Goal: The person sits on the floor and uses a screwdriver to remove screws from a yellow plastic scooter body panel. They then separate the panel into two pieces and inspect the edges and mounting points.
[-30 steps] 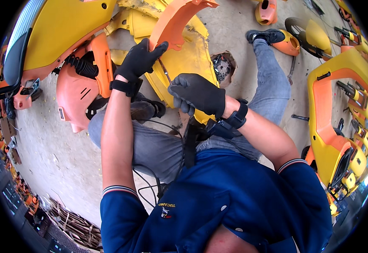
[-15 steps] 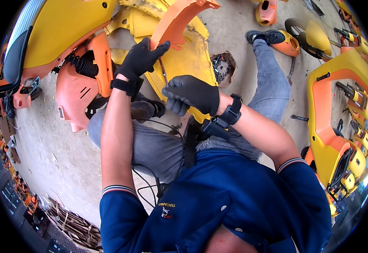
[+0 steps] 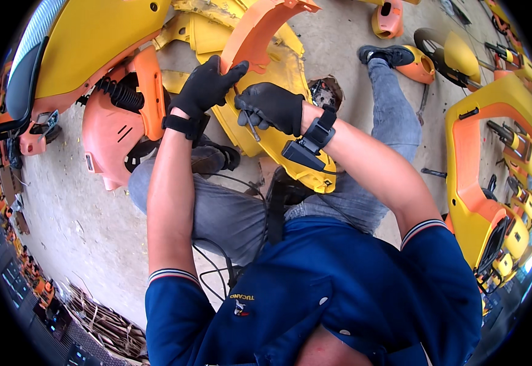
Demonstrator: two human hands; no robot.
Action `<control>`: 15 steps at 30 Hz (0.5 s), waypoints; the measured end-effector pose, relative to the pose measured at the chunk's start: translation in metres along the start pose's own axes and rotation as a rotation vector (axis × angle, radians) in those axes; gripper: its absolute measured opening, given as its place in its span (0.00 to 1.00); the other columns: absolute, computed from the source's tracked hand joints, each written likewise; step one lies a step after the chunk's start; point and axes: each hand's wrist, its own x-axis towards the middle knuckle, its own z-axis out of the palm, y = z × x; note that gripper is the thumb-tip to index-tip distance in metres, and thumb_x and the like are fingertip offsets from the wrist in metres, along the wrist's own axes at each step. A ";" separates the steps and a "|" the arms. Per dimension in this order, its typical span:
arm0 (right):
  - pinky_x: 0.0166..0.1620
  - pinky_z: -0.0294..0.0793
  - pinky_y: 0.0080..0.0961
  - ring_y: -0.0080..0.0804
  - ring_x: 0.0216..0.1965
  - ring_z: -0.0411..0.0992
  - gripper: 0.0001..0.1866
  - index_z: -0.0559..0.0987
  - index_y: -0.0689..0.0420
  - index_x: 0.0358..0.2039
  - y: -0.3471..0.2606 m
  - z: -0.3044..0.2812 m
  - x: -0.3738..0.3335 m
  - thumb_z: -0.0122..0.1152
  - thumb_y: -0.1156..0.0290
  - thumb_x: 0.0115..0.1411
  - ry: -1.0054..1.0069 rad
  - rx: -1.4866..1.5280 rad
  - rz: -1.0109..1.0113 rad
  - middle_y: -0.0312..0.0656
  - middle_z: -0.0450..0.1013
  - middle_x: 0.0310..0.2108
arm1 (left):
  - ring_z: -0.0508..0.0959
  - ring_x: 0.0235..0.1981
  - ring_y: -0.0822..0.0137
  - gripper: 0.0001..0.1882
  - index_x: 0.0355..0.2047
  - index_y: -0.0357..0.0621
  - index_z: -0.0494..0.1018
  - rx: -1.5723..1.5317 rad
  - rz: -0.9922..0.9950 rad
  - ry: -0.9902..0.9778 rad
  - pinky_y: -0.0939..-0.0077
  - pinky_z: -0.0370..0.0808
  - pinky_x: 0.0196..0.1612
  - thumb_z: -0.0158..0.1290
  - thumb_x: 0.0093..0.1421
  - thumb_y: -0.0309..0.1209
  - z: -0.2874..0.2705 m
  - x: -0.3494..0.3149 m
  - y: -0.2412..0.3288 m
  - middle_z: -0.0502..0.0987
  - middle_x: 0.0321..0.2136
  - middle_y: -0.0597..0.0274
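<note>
My left hand point(image 3: 205, 88), in a black glove, is closed on the lower end of a curved orange plastic panel point(image 3: 257, 30) and holds it up off the floor. My right hand point(image 3: 272, 108), also gloved, is closed around a thin metal rod tool point(image 3: 252, 126). One end of the rod points toward the panel near my left thumb; the other sticks out below my right fist. Whether the tip touches the panel, I cannot tell. Beneath both hands lie several yellow plastic panels point(image 3: 290, 58).
At the left stands a yellow and orange scooter body point(image 3: 89, 55) with a black spring and an orange fender point(image 3: 110, 140). A yellow frame-like body part point(image 3: 458, 189) is at the right. Beyond the yellow panels sits a torn-open package point(image 3: 327, 94). Black cables point(image 3: 217, 268) hang by my leg.
My right hand has moved away from my body, up toward the panel, and the rod's lower end now shows below the fist. The left hand and the panel have barely moved.
</note>
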 end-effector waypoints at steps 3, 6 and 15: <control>0.21 0.68 0.13 0.15 0.17 0.68 0.16 0.76 0.58 0.33 -0.002 0.011 -0.011 0.54 0.57 0.67 -0.040 -0.054 0.002 0.37 0.78 0.25 | 0.77 0.18 0.70 0.33 0.34 0.35 0.70 0.010 0.002 0.028 0.75 0.75 0.22 0.58 0.56 0.59 -0.001 0.000 -0.003 0.77 0.24 0.58; 0.21 0.68 0.12 0.15 0.17 0.69 0.15 0.75 0.57 0.32 -0.006 0.020 -0.025 0.54 0.57 0.68 -0.076 -0.045 -0.020 0.37 0.77 0.24 | 0.77 0.17 0.69 0.30 0.33 0.34 0.70 0.008 0.011 0.034 0.74 0.74 0.22 0.57 0.59 0.55 -0.001 0.002 -0.006 0.77 0.23 0.57; 0.28 0.74 0.12 0.15 0.26 0.72 0.14 0.75 0.59 0.42 -0.022 -0.054 -0.068 0.55 0.61 0.67 0.065 0.051 -0.141 0.41 0.78 0.33 | 0.75 0.24 0.70 0.20 0.35 0.38 0.73 0.030 -0.006 0.127 0.70 0.72 0.29 0.57 0.60 0.45 -0.011 0.009 -0.023 0.77 0.23 0.61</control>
